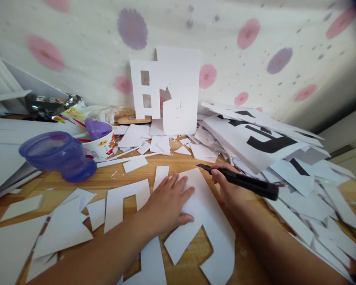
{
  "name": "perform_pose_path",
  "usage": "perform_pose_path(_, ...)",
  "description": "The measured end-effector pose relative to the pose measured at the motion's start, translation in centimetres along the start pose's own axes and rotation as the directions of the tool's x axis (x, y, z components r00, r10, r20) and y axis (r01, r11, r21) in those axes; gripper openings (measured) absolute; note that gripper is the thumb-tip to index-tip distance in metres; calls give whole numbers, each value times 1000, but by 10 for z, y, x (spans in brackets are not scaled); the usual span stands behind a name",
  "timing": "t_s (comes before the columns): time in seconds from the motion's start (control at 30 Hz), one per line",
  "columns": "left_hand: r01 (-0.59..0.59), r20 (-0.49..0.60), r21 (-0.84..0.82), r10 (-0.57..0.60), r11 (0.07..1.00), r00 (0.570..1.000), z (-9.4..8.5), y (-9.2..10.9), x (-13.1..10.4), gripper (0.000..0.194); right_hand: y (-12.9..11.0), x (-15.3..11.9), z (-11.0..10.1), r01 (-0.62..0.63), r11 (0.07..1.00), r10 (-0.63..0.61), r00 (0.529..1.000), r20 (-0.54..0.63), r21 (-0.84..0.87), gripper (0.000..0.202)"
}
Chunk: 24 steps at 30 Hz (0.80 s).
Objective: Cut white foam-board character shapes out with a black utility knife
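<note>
Across the top of the frame we see a white fabric backdrop (178,23) printed with pink and purple flower-like rounds. At the left of the wooden tabletop (182,160) we have a translucent blue-violet plastic container (57,154), wide at the mouth. Just right of it we find a white printed tub (102,147) holding a purple object (95,128). Behind them, toward the upper left, we make out a shiny black packet (44,107).
</note>
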<state>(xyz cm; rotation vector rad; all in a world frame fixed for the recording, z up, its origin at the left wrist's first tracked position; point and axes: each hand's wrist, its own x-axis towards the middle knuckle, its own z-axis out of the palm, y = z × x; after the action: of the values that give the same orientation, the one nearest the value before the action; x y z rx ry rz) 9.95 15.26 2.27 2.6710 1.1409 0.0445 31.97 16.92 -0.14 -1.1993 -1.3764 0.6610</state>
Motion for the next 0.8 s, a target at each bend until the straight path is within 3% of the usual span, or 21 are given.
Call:
perform_pose_path(0.1, -11, -19, 6, 11, 1000, 1000, 3, -1, 0, 76, -1, -4, 3, 93, 976, -77, 993, 88, -197, 30)
perform_pose_path(0.3, -36, -30, 16, 37, 999, 999, 11, -3, 0, 81, -2, -8, 5, 129, 951, -86, 983, 159, -281, 27)
perform_pose_path(0.8, -27, -4, 58, 27, 998, 1000, 8, -1, 4, 84, -3, -6, 5, 137, 957, -89, 978, 189, -257, 27)
